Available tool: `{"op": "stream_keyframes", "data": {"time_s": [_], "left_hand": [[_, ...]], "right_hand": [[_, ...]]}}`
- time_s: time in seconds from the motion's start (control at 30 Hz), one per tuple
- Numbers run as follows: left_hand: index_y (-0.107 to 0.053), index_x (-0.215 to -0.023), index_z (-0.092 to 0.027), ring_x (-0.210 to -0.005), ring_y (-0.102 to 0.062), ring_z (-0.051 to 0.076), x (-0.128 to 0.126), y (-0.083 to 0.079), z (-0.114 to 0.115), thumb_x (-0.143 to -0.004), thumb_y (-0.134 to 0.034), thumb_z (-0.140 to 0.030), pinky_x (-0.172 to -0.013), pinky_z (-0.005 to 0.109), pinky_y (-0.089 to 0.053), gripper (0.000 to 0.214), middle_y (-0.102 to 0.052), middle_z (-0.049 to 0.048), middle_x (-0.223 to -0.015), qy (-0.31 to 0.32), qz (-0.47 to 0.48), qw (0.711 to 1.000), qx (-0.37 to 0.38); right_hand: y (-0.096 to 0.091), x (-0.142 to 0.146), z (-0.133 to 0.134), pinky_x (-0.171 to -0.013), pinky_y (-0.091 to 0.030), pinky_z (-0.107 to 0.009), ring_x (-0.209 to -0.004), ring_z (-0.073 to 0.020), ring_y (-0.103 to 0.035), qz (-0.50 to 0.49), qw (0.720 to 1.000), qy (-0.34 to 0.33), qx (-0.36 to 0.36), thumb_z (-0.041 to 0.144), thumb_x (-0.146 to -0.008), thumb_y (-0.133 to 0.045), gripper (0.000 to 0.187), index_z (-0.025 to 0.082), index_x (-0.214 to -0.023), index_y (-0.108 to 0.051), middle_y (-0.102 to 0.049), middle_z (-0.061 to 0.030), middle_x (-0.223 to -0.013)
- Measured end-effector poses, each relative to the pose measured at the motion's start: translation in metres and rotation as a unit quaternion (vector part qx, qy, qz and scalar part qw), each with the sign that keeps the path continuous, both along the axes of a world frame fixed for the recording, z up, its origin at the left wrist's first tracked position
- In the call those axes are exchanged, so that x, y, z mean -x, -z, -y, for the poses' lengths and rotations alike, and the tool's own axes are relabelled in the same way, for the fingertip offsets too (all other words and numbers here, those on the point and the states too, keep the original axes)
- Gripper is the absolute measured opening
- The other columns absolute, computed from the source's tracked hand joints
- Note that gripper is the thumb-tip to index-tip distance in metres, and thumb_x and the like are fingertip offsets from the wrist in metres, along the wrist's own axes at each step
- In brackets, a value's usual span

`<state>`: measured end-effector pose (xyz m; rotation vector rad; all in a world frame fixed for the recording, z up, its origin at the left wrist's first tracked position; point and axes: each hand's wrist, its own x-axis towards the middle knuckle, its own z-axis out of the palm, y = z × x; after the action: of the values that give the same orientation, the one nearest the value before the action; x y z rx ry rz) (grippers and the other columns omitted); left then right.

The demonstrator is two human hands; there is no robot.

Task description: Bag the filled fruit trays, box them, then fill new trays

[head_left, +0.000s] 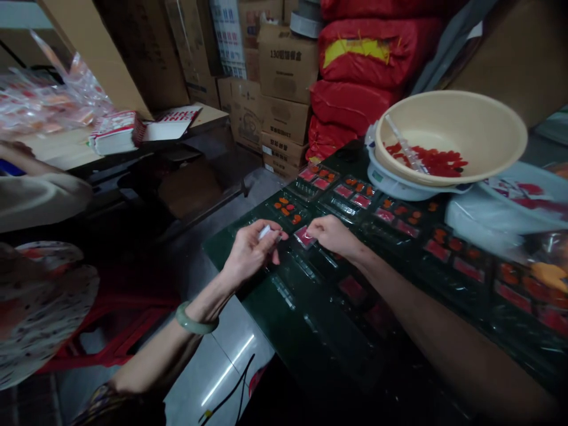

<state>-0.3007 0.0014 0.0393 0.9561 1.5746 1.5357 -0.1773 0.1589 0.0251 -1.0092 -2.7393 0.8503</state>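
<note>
Dark green tabletop point(261, 313), clear blister trays point(350, 201), white weighing scale point(390, 189)

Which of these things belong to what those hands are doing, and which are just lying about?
In use: left hand holding a small white piece; right hand on a red packet; clear plastic trays; beige basin of red pieces on a scale.
Lying about: cardboard boxes, red sacks, printed packets.

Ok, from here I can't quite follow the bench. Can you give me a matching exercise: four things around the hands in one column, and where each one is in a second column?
Things:
1. Pale green bangle
2. Beige basin
3. Small white piece
4. Red sacks

Places:
A. Stacked beside cardboard boxes
B. Pinched in the left hand
C. Sitting on a white scale
D. Around the left wrist

Pairs: 1-D, 2-C, 3-B, 4-A
</note>
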Motion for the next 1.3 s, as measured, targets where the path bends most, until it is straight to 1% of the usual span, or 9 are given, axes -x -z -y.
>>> {"op": "stream_keyframes", "data": {"time_s": [0.23, 0.37, 0.5, 0.7, 0.9, 1.03, 1.17, 1.23, 1.3], "left_hand": [[-0.055, -0.107, -0.011, -0.054, -0.057, 0.012, -0.002, -0.001, 0.001, -0.079, -0.059, -0.032, -0.057, 0.024, -0.047, 0.035, -0.063, 0.0033, -0.066, 0.028, 0.002, 0.999, -0.018], [-0.056, -0.102, -0.013, -0.049, -0.055, 0.011, -0.011, 0.0, -0.003, -0.074, -0.064, -0.031, -0.046, 0.021, -0.043, 0.034, -0.063, 0.0027, -0.067, 0.007, 0.003, 1.0, -0.017], [-0.058, -0.088, -0.014, -0.045, -0.051, 0.009, -0.014, 0.002, -0.006, -0.074, -0.064, -0.033, -0.039, 0.018, -0.035, 0.024, -0.061, 0.0018, -0.064, -0.028, -0.028, 0.999, -0.016], [-0.068, -0.092, -0.015, -0.06, -0.054, 0.011, -0.021, 0.005, -0.011, -0.074, -0.063, -0.031, -0.055, 0.019, -0.041, 0.024, -0.063, 0.0028, -0.073, 0.001, -0.129, 0.991, -0.036], [-0.066, -0.081, -0.012, -0.052, -0.049, 0.01, -0.041, 0.006, -0.032, -0.071, -0.066, -0.033, -0.048, 0.019, -0.036, 0.023, -0.061, 0.0015, -0.063, 0.064, -0.045, 0.997, -0.006], [-0.066, -0.074, -0.012, -0.05, -0.047, 0.007, -0.037, 0.002, -0.035, -0.071, -0.066, -0.033, -0.047, 0.018, -0.034, 0.021, -0.059, 0.0, -0.06, 0.004, -0.038, 0.999, -0.028], [-0.065, -0.075, -0.013, -0.045, -0.043, 0.006, 0.003, -0.002, -0.024, -0.069, -0.067, -0.034, -0.043, 0.018, -0.03, 0.022, -0.054, -0.0023, -0.052, -0.16, -0.017, 0.982, -0.099], [-0.064, -0.072, -0.013, -0.044, -0.042, 0.006, 0.027, -0.002, -0.018, -0.067, -0.068, -0.036, -0.043, 0.018, -0.031, 0.024, -0.052, -0.0027, -0.051, -0.234, -0.027, 0.964, -0.123], [-0.064, -0.071, -0.012, -0.044, -0.041, 0.006, 0.045, 0.0, -0.015, -0.065, -0.068, -0.038, -0.044, 0.018, -0.031, 0.027, -0.052, -0.0021, -0.052, -0.263, -0.068, 0.958, -0.089]], "right_hand": [[0.007, 0.017, 0.007, -0.059, -0.036, -0.026, -0.071, -0.0189, -0.059, 0.057, 0.996, -0.009, -0.065, 0.021, -0.072, -0.055, 0.012, 0.02, -0.062, -0.059, -0.064, -0.0043, -0.071], [0.009, 0.019, 0.009, -0.061, -0.038, -0.027, -0.073, -0.0205, -0.06, 0.053, 0.996, -0.008, -0.065, 0.016, -0.069, -0.056, 0.008, 0.018, -0.061, -0.058, -0.065, -0.0064, -0.071], [0.003, 0.009, -0.003, -0.055, -0.037, -0.02, -0.066, -0.0133, -0.058, 0.006, 0.999, -0.006, -0.036, 0.019, -0.074, -0.052, 0.009, 0.017, -0.07, -0.06, -0.064, -0.0021, -0.07], [-0.022, -0.037, -0.015, -0.046, -0.032, -0.018, -0.047, -0.0068, -0.044, -0.154, 0.987, 0.026, 0.044, 0.02, -0.073, -0.051, 0.01, 0.014, -0.068, -0.057, -0.05, 0.0033, -0.052], [-0.015, -0.071, 0.009, -0.041, -0.03, -0.019, -0.044, -0.0072, -0.042, -0.166, 0.972, 0.039, 0.163, 0.025, -0.072, -0.052, 0.011, 0.016, -0.068, -0.057, -0.049, 0.0043, -0.05], [-0.018, -0.083, 0.025, -0.044, -0.033, -0.021, -0.047, -0.0084, -0.044, -0.192, 0.965, 0.038, 0.174, 0.029, -0.073, -0.053, 0.013, 0.018, -0.069, -0.058, -0.05, 0.0031, -0.054], [-0.061, -0.104, 0.063, -0.04, -0.033, -0.023, -0.045, -0.0101, -0.046, -0.25, 0.916, 0.087, 0.303, 0.037, -0.071, -0.058, 0.015, 0.026, -0.081, -0.061, -0.052, 0.0013, -0.058], [-0.084, -0.122, 0.086, -0.035, -0.031, -0.025, -0.042, -0.0121, -0.046, -0.261, 0.868, 0.036, 0.421, 0.045, -0.072, -0.055, 0.02, 0.035, -0.088, -0.061, -0.053, -0.0005, -0.057], [-0.094, -0.142, 0.106, -0.033, -0.031, -0.027, -0.045, -0.0159, -0.051, -0.244, 0.838, -0.105, 0.477, 0.049, -0.065, -0.058, 0.027, 0.047, -0.093, -0.06, -0.055, -0.0015, -0.058]]}}
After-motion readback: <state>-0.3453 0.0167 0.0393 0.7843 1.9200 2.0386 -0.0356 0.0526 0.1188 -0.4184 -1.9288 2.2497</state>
